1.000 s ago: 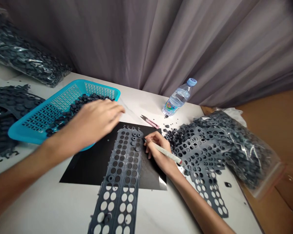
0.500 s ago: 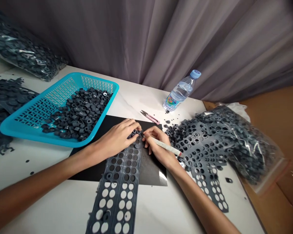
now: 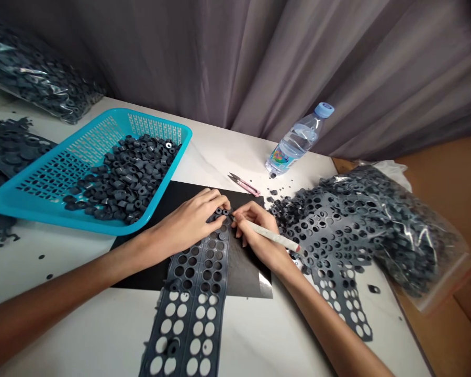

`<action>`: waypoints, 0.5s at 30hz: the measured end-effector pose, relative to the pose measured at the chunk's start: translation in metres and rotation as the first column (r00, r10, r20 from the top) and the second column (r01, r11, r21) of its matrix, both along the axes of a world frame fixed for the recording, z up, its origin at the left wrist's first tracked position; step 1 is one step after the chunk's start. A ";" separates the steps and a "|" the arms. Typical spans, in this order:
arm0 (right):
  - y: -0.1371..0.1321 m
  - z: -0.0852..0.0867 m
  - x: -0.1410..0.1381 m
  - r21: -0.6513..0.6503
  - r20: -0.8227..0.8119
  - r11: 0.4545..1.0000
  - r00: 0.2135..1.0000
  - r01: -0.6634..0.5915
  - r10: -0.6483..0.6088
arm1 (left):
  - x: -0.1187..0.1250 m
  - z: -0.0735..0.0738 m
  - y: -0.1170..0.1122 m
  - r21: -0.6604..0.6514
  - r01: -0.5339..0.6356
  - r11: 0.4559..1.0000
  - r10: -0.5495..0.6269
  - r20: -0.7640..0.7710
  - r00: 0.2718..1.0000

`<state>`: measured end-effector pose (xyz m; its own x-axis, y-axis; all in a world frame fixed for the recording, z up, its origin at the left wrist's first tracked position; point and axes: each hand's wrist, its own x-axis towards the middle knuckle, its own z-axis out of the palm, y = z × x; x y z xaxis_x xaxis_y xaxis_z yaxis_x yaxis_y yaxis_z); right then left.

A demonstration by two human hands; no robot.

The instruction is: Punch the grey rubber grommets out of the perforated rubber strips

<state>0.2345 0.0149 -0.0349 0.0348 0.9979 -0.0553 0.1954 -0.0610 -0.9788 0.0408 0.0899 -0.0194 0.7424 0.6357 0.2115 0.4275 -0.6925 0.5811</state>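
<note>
Head camera, looking down at a white desk (image 3: 255, 335). At centre frame, a dark perforated strip (image 3: 190, 313) runs from a black mat (image 3: 245, 272) down to the bottom edge. The left hand (image 3: 194, 217) bends over the strip's far end, thumb and fingers around small black rings (image 3: 219, 211); whether it grips one, I cannot tell. Just beside it, the right hand (image 3: 259, 228) is closed around a pale, pen-like tool (image 3: 277, 238), its tip near the rings.

A second ago the left hand was blurred, over the blue basket (image 3: 90, 225) at left; now both hands meet at one spot, so the work appears centred on the strip's far end.

The basket holds many black pieces (image 3: 129, 178). Pink-handled snips (image 3: 245, 185) and a water bottle (image 3: 296, 139) lie above right; more perforated sheets (image 3: 326, 236) lie at right.
</note>
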 end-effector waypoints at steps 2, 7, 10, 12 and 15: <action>0.000 -0.001 0.000 0.002 0.005 1.000 1.000 0.007 -0.007 | 0.000 0.000 0.000 0.024 0.005 1.000 -0.004 -0.017 1.000; 0.001 -0.001 0.000 0.001 0.047 1.000 0.999 -0.013 0.013 | 0.000 -0.006 0.000 0.140 0.036 0.989 -0.024 -0.089 0.996; 0.001 0.001 -0.001 0.023 0.111 0.999 0.993 -0.029 0.026 | 0.001 -0.007 -0.002 0.238 0.104 0.966 -0.076 -0.124 0.989; 0.000 0.003 -0.001 0.054 0.169 0.998 0.985 -0.029 0.020 | 0.003 0.000 -0.003 0.248 0.057 0.967 -0.054 -0.015 0.998; 0.000 0.003 -0.002 0.076 0.198 0.997 0.980 -0.019 0.003 | 0.004 0.026 -0.002 0.033 -0.219 0.975 0.194 0.349 0.917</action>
<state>0.2327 0.0149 -0.0316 0.0262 0.9992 0.0291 0.3852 0.0168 -0.9227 0.0446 0.0882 0.0064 0.4709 0.7413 0.4783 0.3495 -0.6545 0.6704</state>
